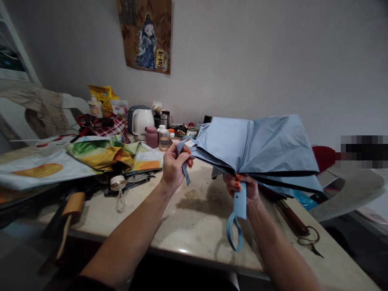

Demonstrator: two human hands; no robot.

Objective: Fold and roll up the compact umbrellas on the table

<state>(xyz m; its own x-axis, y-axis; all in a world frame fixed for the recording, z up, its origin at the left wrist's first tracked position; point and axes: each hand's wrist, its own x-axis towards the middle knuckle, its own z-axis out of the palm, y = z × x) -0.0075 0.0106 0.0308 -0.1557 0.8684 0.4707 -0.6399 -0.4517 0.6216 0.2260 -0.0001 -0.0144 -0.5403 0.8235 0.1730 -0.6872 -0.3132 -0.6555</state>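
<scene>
A light blue folding umbrella (257, 145) is held above the marble table (194, 226), its canopy loosely collapsed and fanned out to the right. My right hand (244, 188) is closed around the umbrella's blue handle (240, 202), from which a wrist loop (234, 234) hangs down. My left hand (174, 163) pinches the umbrella's closing strap (184, 161) at the canopy's left edge, fingers closed on it.
A yellow-green patterned cloth (106, 153) lies at left. Behind it stand a white kettle (140, 121), a pink bottle (152, 137) and small jars. A wooden-handled tool (69, 214) lies at the front left; scissors (307, 236) at the right. A red chair (323, 157) stands at right.
</scene>
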